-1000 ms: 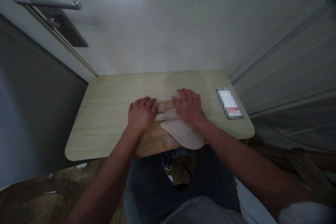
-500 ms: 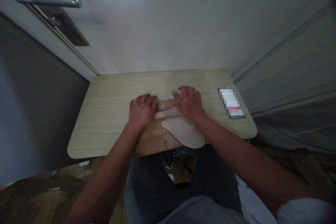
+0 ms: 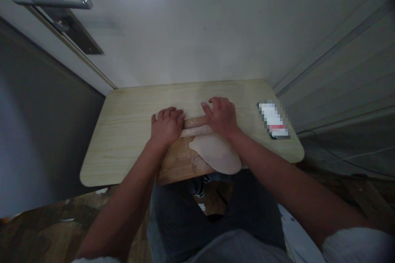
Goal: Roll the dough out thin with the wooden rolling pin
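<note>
A thin, pale sheet of dough (image 3: 217, 154) lies on a wooden board (image 3: 179, 164), its near end reaching the board's front edge. Across the dough's far side runs a pale, floury rolling pin (image 3: 197, 131), and a brown wooden strip shows just beyond it. My left hand (image 3: 168, 125) rests over the pin's left end, fingers bent forward. Over the right end lies my right hand (image 3: 221, 116), its thumb held apart from the curled fingers. Both palms hide the ends of the pin.
The board sits on a light wood-grain table (image 3: 123, 131) against a white door with a metal handle (image 3: 52, 2). A phone (image 3: 274, 120) with a blurred-out screen lies at the table's right side. My legs (image 3: 185, 218) are under the near edge.
Both hands have shifted slightly away from me, toward the far side of the board, with the pin between them. The dough's near part stays in place. The view has tilted a little.
</note>
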Demonstrator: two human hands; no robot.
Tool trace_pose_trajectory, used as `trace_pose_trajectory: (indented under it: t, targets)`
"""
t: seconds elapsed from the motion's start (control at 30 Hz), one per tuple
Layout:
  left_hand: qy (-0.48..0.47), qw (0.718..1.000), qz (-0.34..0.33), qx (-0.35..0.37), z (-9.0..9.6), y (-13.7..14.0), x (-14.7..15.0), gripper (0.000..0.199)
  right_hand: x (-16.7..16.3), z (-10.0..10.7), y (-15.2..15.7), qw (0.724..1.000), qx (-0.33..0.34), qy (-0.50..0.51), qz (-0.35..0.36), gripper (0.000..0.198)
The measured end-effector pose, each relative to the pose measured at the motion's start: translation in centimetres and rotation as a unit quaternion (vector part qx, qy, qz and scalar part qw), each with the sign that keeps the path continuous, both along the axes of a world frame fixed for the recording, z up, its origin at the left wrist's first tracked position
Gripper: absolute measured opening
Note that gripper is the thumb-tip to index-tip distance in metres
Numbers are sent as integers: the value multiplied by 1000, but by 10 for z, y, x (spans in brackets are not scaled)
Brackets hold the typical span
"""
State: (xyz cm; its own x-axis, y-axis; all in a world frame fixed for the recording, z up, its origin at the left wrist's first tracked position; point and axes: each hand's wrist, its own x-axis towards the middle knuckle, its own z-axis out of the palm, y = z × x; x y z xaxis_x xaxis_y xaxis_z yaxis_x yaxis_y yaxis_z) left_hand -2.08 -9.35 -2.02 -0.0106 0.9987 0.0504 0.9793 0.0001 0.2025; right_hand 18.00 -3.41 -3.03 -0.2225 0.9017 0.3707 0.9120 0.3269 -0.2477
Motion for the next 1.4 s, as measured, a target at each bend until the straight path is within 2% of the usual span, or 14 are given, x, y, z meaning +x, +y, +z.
trace_pose_trajectory:
  t: [0.73,1.0,1.4]
  targets:
    - [10,1000,14,11,1,14,-2,49,-7,6,22,1000,-21,-12,4,47]
    - [10,1000,9,19,5,3,3,48,-3,1,11,999,-34,-10,9,46]
    - [17,999,9,25,4,-20,9,45,6,-7,-19,998,-64,-28,-1,60]
